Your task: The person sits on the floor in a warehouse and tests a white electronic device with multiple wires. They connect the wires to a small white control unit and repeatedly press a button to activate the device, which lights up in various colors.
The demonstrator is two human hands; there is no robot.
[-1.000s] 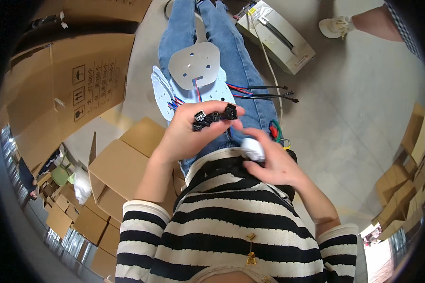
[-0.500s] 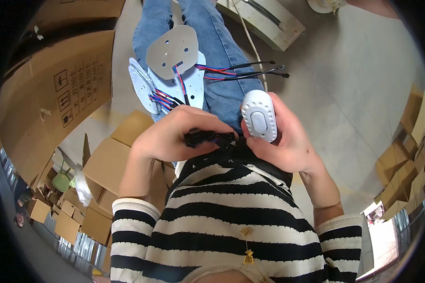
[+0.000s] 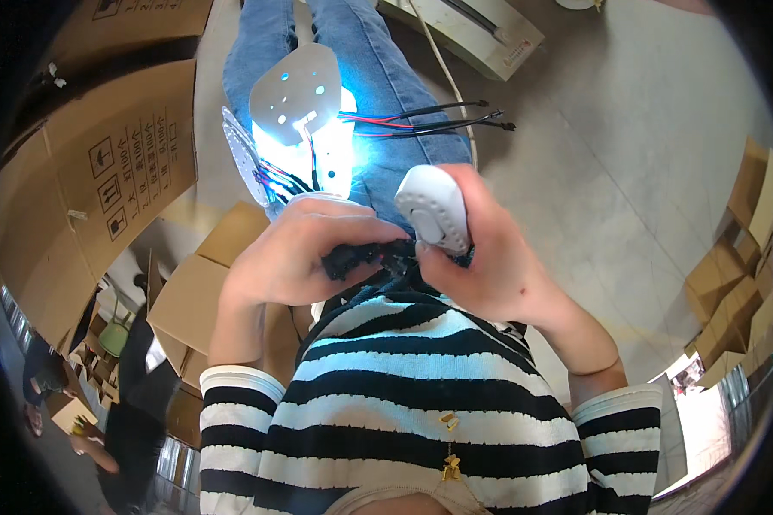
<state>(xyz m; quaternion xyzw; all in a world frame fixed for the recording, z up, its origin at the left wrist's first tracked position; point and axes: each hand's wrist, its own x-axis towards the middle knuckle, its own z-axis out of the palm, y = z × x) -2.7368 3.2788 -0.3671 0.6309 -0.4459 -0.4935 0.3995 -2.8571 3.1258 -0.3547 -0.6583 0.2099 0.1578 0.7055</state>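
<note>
Holding a white oval plastic housing (image 3: pixel 434 209) in my right hand (image 3: pixel 489 266), fingers curled round it, my left hand (image 3: pixel 296 253) pinches a small black connector (image 3: pixel 361 256) near my chest; both look light, rigid, best gripped by edges.

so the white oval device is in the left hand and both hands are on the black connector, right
Not quite. In the head view the white oval device is in the right hand, not the left. The left hand and the right do meet on the black connector.
</note>
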